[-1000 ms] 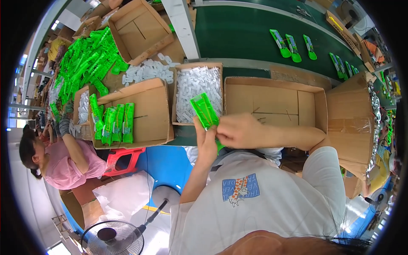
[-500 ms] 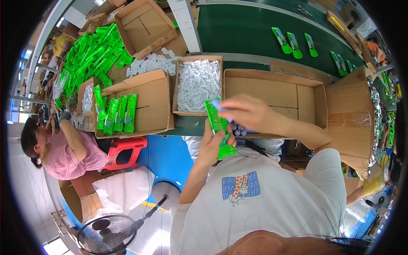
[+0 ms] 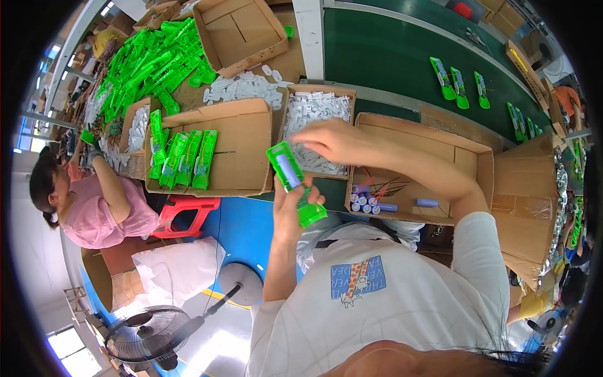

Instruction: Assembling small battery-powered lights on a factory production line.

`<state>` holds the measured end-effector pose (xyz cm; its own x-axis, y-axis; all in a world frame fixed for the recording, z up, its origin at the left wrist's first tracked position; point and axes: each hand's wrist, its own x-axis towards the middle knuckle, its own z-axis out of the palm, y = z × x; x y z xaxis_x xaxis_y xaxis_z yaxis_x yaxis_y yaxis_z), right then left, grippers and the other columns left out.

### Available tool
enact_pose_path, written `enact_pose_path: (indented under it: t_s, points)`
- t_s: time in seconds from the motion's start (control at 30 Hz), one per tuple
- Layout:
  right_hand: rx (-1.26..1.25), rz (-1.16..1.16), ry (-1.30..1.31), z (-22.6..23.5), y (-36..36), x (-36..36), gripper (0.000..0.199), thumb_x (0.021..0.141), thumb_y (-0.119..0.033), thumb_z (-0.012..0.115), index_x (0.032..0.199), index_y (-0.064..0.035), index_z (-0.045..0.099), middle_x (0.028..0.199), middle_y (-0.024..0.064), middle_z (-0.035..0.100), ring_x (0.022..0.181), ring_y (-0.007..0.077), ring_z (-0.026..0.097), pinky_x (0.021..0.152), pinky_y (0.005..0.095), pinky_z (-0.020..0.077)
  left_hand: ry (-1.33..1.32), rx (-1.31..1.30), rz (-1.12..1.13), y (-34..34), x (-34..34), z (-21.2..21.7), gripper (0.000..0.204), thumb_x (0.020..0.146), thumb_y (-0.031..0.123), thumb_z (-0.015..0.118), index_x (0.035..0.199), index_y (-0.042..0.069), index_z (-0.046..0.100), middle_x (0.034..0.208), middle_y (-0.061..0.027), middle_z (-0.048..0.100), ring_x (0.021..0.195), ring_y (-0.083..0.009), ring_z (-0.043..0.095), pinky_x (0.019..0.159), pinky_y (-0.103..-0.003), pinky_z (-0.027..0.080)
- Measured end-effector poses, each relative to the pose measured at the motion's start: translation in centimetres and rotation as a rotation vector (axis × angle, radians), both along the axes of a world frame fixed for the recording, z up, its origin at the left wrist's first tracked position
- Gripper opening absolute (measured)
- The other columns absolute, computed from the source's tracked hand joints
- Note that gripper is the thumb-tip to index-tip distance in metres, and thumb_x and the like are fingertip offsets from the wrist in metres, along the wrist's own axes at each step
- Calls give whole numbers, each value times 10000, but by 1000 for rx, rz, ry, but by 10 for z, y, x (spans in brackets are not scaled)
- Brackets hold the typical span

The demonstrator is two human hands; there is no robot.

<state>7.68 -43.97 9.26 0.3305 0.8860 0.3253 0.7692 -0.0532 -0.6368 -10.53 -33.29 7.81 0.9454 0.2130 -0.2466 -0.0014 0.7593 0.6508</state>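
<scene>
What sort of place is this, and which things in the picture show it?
Probably a factory assembly workshop. The evidence: a large heap of green plastic casings, a pile of loose white plastic parts, and green units lying on what looks like a conveyor belt.

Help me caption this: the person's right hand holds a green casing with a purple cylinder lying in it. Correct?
Wrong hand: the head view shows the left hand, not the right hand, holding the green casing with the purple cylinder lying in it.
</scene>
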Motion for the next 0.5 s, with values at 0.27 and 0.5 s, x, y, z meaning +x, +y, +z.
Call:
enact_pose_path:
  t_s: [0.27,0.5]
  points:
    - [-28,116,-97,-29,22,32,117,775,-99,702,871,-65,646,998,63,571,993,262,577,788,350,502,-25,-124,14,-1,-20,-8,443,819,72,469,1235,158,343,989,-116,466,709,-192,497,692,-396,474]
    - [-6,222,434,-3,-6,9,112,903,14,584,1009,-20,574,983,64,577,927,161,573,816,305,467,12,-45,-70,-21,-14,-13,325,981,257,466,1244,139,316,966,-118,502,670,-201,544,639,-387,497]
